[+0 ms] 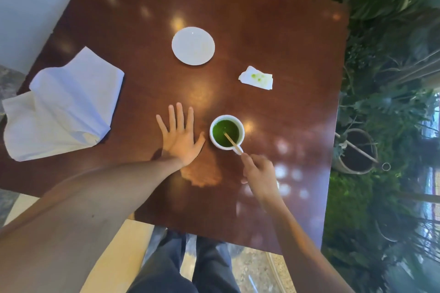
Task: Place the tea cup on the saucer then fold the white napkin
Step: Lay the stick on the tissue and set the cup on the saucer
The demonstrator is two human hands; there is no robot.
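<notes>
A white tea cup [227,132] filled with green liquid stands on the brown wooden table [273,31], with a thin wooden stirrer [232,143] leaning in it. My right hand [258,173] pinches the stirrer's near end just beside the cup's handle. My left hand [181,137] lies flat on the table left of the cup, fingers spread, holding nothing. An empty white saucer [193,45] sits farther back, apart from the cup. A large white napkin [62,106] lies rumpled and unfolded at the table's left edge.
A small folded paper tissue [256,78] with green stains lies right of the saucer. Dense green plants and a round pot [357,150] crowd the table's right side. My legs [185,266] show below the near edge.
</notes>
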